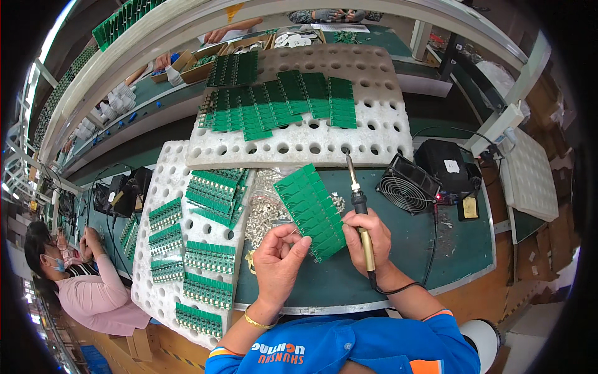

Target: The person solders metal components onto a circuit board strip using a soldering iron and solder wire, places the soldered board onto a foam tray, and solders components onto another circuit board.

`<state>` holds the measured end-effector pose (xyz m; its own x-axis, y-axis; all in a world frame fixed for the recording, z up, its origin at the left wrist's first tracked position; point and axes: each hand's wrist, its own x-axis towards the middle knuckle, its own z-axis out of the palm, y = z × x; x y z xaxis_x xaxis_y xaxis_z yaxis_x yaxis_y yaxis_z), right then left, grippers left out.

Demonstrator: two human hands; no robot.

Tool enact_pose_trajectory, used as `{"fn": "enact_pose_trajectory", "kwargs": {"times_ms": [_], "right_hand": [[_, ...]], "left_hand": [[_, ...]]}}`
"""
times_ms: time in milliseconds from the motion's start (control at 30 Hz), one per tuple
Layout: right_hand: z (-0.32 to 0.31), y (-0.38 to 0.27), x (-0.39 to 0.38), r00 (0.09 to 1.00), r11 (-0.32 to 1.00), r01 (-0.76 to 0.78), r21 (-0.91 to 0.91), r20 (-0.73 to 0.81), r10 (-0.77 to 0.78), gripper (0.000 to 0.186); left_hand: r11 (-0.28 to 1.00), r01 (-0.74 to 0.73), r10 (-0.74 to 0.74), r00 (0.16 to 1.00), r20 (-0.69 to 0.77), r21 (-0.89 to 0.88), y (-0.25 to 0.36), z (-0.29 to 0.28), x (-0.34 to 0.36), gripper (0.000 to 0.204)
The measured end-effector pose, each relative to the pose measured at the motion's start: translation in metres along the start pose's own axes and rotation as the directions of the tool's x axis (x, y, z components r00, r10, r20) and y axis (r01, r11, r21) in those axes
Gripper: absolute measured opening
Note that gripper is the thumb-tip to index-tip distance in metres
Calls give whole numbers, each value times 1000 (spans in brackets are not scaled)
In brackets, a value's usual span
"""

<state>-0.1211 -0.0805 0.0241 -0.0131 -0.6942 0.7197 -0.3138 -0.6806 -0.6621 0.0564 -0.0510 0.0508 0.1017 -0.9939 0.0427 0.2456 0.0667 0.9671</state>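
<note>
A green circuit board panel (311,206) is tilted over the bench between my hands. My left hand (280,265) pinches its lower left edge with thumb and fingers. My right hand (369,244) grips a soldering iron (356,190), tip pointing up and away from me, and its fingers are at the board's right edge. Behind the board lies a bag of small silver components (265,206). On the left, a white perforated foam board (174,156) carries several rows of green boards (208,258) with parts on them. A raised foam board (224,148) behind holds overlapping green boards (283,100).
A black box (436,156), a fan (402,187) and a yellow sponge (468,208) stand at the right, with cables. Metal frame rails (106,81) cross above. A co-worker (93,280) in pink works at the left; other workers' hands (221,32) show across the bench.
</note>
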Motion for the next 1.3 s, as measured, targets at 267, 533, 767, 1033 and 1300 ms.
{"fn": "enact_pose_trajectory", "kwargs": {"times_ms": [267, 533, 767, 1033, 1300], "right_hand": [[-8, -4, 16, 994, 993, -95, -70, 52, 99, 39], [-1, -16, 34, 977, 975, -190, -113, 80, 199, 57], [2, -14, 34, 961, 965, -258, -42, 91, 261, 58], [0, -17, 35, 955, 963, -265, -50, 122, 270, 57], [-2, -15, 32, 961, 970, -242, -38, 126, 245, 55]], "left_hand": [[998, 56, -57, 996, 65, 15, -6, 2, -6, 26], [996, 90, -92, 983, 156, 22, -10, 4, -11, 25], [995, 73, -84, 984, 158, 74, -17, 1, -12, 25], [993, 89, -102, 981, 165, 82, -18, 2, -13, 25], [995, 85, -93, 980, 178, 52, -21, 2, -14, 25]]}}
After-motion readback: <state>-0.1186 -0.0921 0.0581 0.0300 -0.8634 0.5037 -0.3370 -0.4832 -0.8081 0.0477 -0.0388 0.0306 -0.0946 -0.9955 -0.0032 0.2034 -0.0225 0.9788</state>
